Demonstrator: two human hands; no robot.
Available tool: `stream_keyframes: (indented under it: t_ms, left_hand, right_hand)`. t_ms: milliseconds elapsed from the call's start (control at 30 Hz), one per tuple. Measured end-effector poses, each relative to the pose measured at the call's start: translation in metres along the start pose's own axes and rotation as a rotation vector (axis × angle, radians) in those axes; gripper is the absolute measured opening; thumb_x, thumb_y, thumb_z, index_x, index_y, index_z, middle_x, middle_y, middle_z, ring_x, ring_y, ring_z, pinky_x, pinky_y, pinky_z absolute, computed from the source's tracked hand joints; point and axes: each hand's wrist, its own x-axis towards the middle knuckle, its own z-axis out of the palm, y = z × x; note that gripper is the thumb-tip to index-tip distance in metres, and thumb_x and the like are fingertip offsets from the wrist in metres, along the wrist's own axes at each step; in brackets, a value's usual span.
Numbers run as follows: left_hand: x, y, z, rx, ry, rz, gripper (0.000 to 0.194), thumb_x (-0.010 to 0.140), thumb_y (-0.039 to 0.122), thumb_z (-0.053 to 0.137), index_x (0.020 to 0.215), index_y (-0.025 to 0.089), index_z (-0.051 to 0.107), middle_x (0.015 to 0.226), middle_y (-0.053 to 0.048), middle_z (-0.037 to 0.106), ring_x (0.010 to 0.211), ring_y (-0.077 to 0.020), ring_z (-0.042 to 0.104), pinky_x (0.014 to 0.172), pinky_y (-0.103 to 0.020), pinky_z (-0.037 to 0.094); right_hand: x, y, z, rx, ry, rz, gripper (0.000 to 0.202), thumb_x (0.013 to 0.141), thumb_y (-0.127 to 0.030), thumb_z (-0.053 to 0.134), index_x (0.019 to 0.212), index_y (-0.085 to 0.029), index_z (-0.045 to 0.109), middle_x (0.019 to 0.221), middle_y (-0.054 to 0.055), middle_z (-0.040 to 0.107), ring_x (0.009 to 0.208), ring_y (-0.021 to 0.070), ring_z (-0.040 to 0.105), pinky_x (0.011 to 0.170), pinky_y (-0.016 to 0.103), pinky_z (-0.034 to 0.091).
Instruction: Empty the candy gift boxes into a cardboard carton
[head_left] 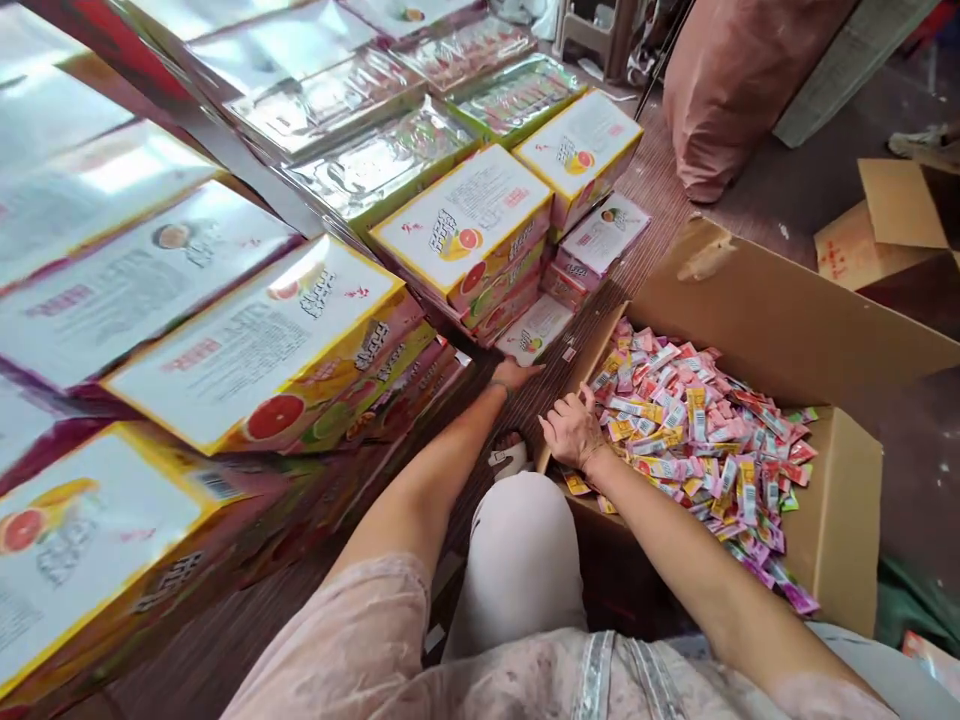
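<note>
My left hand (517,374) reaches low beside the stacks and is closed at the near end of a small white printed box (535,331); some of its fingers are hidden. My right hand (574,430) is over the left edge of an open brown carton (855,510), its fingers curled; whatever may be inside them is hidden. Many small stick sachets (697,420) in pink, yellow, red and purple wrappers fill the carton. Just above the small box rises a stack topped by a yellow-edged white box (465,225) with grapefruit pictures.
More stacked fruit boxes (259,345) cover the left side. Behind them lie shiny film-covered trays (382,160). A large reddish sack (739,90) stands at the back, and another open carton (877,235) sits at the right. My knee (525,540) is between my arms.
</note>
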Motion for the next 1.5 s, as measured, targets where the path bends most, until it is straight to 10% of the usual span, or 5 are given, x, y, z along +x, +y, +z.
stream_keyframes:
  t_ms: [267,600,1033,1267,1500]
  left_hand:
    - [0.097,-0.009,0.005,0.821,0.208,0.121,0.131,0.074,0.06,0.097,0.162,-0.011,0.03,0.164,-0.043,0.038,0.152,-0.0503,0.037,0.124,-0.058,0.033]
    - [0.105,-0.027,0.014,0.96,0.277,0.176,0.126,0.072,0.045,0.09,0.166,-0.011,0.027,0.163,-0.038,0.039,0.149,-0.046,0.04,0.117,-0.049,0.044]
    - [0.0,-0.146,0.022,0.892,0.327,0.008,0.14,0.07,0.055,0.089,0.177,0.006,0.014,0.169,-0.041,0.032,0.156,-0.0542,0.035,0.124,-0.071,0.024]
    - [-0.01,-0.098,0.011,0.798,0.333,0.041,0.115,0.076,0.053,0.087,0.174,0.019,0.038,0.15,-0.034,0.052,0.136,-0.0494,0.053,0.112,-0.058,0.038]
    - [-0.143,-0.088,-0.065,0.613,0.522,0.138,0.103,0.073,0.043,0.086,0.167,0.018,0.052,0.139,-0.024,0.064,0.135,-0.0485,0.057,0.112,-0.058,0.046]
  right_hand:
    - [-0.004,0.0,0.016,-0.05,0.089,-0.08,0.036,0.11,-0.036,0.051,0.089,-0.021,0.076,0.086,0.007,0.068,0.098,0.0267,0.055,0.125,0.062,0.021]
    - [-0.01,-0.002,0.016,-0.1,0.218,-0.105,0.03,0.107,-0.034,0.058,0.083,-0.021,0.07,0.084,0.005,0.063,0.097,0.025,0.052,0.126,0.056,0.014]
    - [-0.008,0.002,0.019,-0.129,0.247,-0.099,0.033,0.108,-0.033,0.054,0.083,-0.021,0.071,0.085,0.006,0.064,0.098,0.0254,0.053,0.125,0.055,0.018]
    - [-0.003,0.001,0.01,-0.17,0.073,-0.024,0.035,0.112,-0.033,0.051,0.097,-0.02,0.079,0.098,0.01,0.071,0.11,0.0283,0.057,0.128,0.059,0.023]
    - [0.001,-0.007,0.003,-0.072,0.018,0.079,0.039,0.115,-0.034,0.045,0.114,-0.018,0.081,0.134,0.017,0.072,0.141,0.0331,0.053,0.133,0.064,0.023]
